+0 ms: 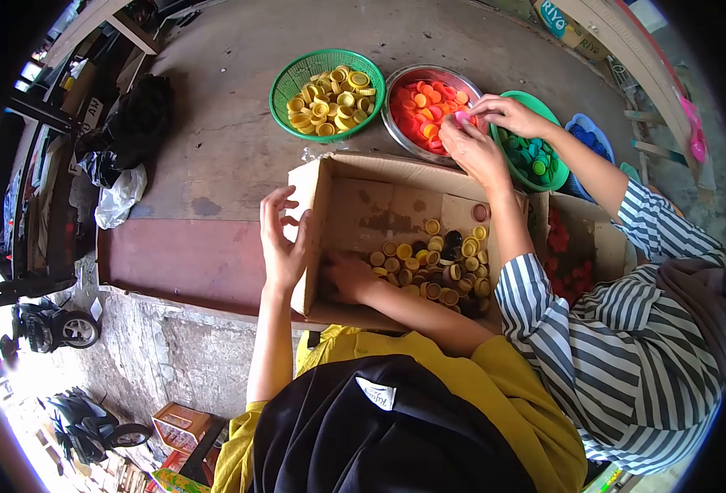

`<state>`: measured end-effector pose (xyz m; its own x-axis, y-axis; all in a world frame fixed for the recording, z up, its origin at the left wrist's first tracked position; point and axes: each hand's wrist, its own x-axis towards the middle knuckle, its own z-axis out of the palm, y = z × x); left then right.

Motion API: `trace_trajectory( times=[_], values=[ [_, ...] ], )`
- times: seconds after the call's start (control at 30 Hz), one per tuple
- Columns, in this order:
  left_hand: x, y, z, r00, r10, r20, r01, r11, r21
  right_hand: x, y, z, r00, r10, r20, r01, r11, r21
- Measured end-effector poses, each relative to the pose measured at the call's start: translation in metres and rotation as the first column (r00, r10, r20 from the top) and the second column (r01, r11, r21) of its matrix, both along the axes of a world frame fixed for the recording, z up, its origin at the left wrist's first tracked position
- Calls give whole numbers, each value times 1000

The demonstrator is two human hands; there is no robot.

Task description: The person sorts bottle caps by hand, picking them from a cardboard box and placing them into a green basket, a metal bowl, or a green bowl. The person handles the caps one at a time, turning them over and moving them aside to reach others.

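Note:
My left hand (282, 240) is raised beside the left wall of a cardboard box (307, 205), fingers loosely bent and apart, with nothing in them. Across the front of the box reaches my right arm, and my right hand (350, 278) is low inside its left end. Shadow and blur obscure those fingers, so I cannot tell what they hold. To the right of that hand, yellow bottle caps (433, 289) and some dark ones lie heaped on the box floor. A single brown cap (480, 213) sits by the box's far right corner.
A green basket (276, 103) of yellow caps stands behind the box. Beside it are a metal bowl (391, 123) of orange and red caps, a green bowl (556, 112) and a blue basket (605, 141). A striped-sleeved co-worker's hands (476, 148) hold a pink cap over the metal bowl.

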<state>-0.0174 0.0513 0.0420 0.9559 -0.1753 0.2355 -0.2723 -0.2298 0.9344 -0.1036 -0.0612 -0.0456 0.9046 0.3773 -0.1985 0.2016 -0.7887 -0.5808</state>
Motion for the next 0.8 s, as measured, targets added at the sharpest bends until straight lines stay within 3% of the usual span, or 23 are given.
trace_trajectory(
  times=[0.1, 0.2, 0.27, 0.3, 0.37, 0.4, 0.43, 0.5, 0.6, 0.77, 0.8],
  values=[
    [-3, 1, 0, 1000, 13, 18, -13, 1000, 10, 6, -3, -4, 967, 81, -241, -73, 996, 42],
    [-5, 3, -3, 1000, -18, -2, 18, 999, -31, 8, -15, -14, 971, 86, -225, -41, 980, 194],
    [-8, 3, -5, 999, -46, -26, 44, 996, -75, 15, -35, -12, 984, -27, -176, 92, 925, 369],
    [-10, 2, -5, 996, -66, -58, 61, 994, -85, 18, -46, -6, 983, -85, -164, 152, 877, 456],
    [-13, -1, -3, 985, -149, -83, 141, 985, -95, 23, -68, 19, 897, -120, -425, 381, 698, 606],
    [-14, -3, -2, 966, -228, -119, 217, 971, -99, 23, -73, 34, 805, -60, -590, 534, 506, 678],
    [-17, -4, 5, 933, -313, -179, 311, 950, -37, 23, -78, 48, 789, -74, -610, 571, 456, 683],
    [-19, -14, 19, 908, -419, -13, 417, 901, 118, 22, -84, 67, 751, -95, -653, 640, 348, 685],
    [-15, -28, 22, 876, -482, -3, 479, 869, 124, 24, -87, 79, 782, -97, -616, 616, 279, 737],
    [31, -44, 29, 848, -515, 123, 484, 848, 213, 30, -98, 84, 730, -157, -665, 675, 21, 737],
    [50, -48, 29, 884, -451, 124, 427, 887, 177, 30, -99, 88, 700, -246, -671, 695, 18, 719]
  ],
)
